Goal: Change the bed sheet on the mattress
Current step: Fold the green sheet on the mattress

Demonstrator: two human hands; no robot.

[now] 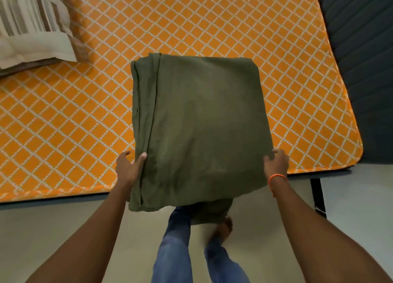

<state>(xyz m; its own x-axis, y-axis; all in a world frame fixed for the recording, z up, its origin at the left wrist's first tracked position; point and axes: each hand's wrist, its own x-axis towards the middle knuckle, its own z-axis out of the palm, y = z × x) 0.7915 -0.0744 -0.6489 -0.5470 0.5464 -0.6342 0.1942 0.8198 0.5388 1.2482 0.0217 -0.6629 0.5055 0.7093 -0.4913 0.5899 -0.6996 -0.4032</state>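
A folded olive-green bed sheet (200, 125) is held flat over the near edge of the mattress (63, 121), which has an orange cover with a white diamond pattern. My left hand (128, 168) grips the sheet's near left edge, thumb on top. My right hand (276, 162), with an orange thread bracelet on the wrist, holds the near right edge. The sheet's near part hangs past the mattress edge, above my legs.
A cream pillow with brown stripes (32, 27) lies at the mattress's far left. A dark quilted surface (361, 48) lies along the right side of the mattress. My legs in blue jeans (176, 246) stand on the pale floor (265, 229) next to the bed.
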